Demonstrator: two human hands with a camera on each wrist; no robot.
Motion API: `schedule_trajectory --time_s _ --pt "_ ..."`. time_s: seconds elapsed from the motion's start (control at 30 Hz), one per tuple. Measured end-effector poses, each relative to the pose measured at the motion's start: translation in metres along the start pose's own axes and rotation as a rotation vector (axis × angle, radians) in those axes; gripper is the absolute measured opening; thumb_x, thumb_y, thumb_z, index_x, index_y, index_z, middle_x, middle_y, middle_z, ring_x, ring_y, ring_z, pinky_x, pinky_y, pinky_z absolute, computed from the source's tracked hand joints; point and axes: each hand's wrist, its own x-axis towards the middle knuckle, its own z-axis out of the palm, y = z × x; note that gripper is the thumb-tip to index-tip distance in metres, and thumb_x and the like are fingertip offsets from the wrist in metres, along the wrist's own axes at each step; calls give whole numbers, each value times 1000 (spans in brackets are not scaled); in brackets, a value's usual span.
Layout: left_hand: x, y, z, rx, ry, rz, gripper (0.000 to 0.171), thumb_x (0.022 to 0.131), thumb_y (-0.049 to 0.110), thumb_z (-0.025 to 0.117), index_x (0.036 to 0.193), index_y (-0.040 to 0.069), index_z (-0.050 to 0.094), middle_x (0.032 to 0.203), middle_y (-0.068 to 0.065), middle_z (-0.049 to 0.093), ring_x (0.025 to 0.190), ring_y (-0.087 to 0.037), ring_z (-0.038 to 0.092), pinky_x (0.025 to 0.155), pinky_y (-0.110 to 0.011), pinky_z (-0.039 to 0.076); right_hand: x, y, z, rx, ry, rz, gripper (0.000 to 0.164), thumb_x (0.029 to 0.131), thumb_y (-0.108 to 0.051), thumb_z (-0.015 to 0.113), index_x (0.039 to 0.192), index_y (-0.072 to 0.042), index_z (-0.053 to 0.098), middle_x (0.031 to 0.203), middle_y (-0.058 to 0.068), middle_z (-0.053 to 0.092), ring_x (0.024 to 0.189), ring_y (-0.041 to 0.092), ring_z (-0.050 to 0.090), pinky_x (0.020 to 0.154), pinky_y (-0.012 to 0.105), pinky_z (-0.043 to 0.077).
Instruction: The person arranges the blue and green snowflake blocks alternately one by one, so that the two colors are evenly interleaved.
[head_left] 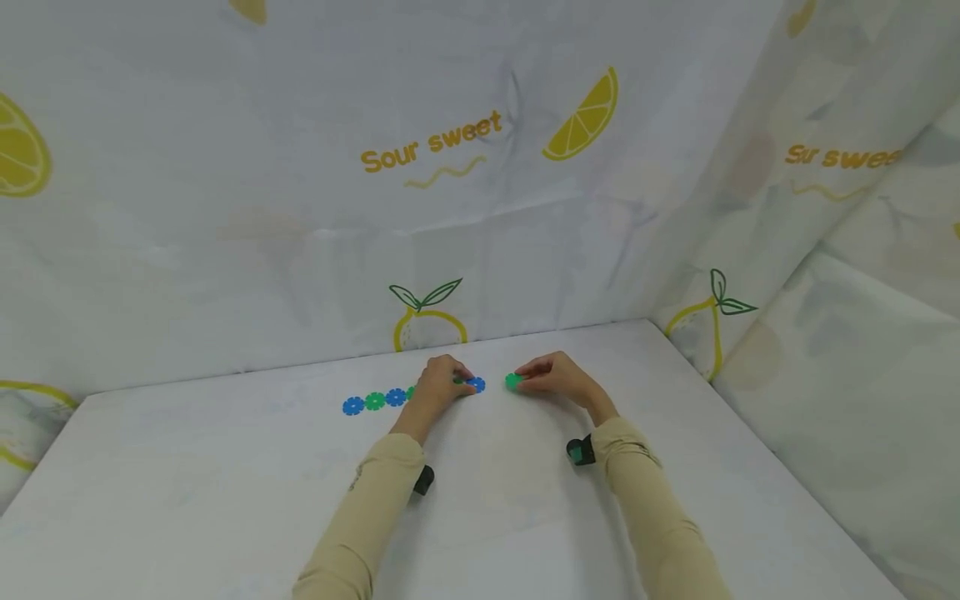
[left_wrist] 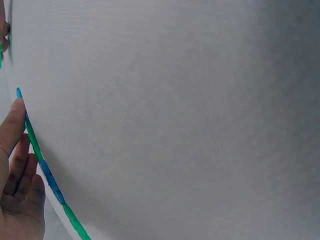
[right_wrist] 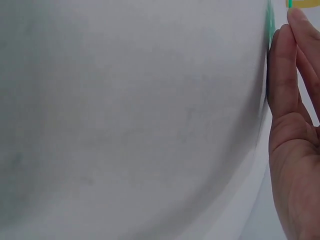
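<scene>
A row of joined notched plastic discs, alternating blue and green, runs across the white table, with a blue disc (head_left: 353,406) at its left end. My left hand (head_left: 441,382) reaches over the row and pinches the blue disc (head_left: 478,384) at its right end; the hand hides part of the middle. Edge-on in the left wrist view, the green disc (left_wrist: 34,140) follows that blue end disc. A short gap to the right, my right hand (head_left: 561,379) pinches a single green disc (head_left: 512,382) between thumb and fingers. Its thin edge shows at the fingertips in the right wrist view.
The white table (head_left: 225,492) meets a hanging white cloth (head_left: 330,275) with lemon prints along its back edge. More cloth (head_left: 862,350) hangs along the right side. A black wrist device (head_left: 580,451) sits by the right sleeve, another (head_left: 423,480) by the left.
</scene>
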Motion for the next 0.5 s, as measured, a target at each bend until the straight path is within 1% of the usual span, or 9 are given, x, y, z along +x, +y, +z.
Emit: schedule_trajectory --time_s 0.17,0.37,0.5 --pt "0 1 1 11 1 18 15 80 13 77 94 7 74 102 -7 66 105 -25 59 97 -39 46 7 -6 5 -51 16 1 27 85 -11 73 108 2 70 104 12 70 87 14 60 77 23 51" --pt "1 2 0 16 -5 13 15 81 14 77 94 8 75 102 -6 67 106 -24 60 96 -38 47 15 -15 11 -181 15 -36 27 83 -11 75 106 2 72 103 12 71 92 18 64 84 29 52" --pt "0 2 -1 19 1 10 14 81 14 77 94 8 75 103 -7 67 106 -24 60 96 -39 47 18 -21 12 -249 0 -57 29 82 -11 76 107 2 71 103 13 71 93 21 64 84 33 52"
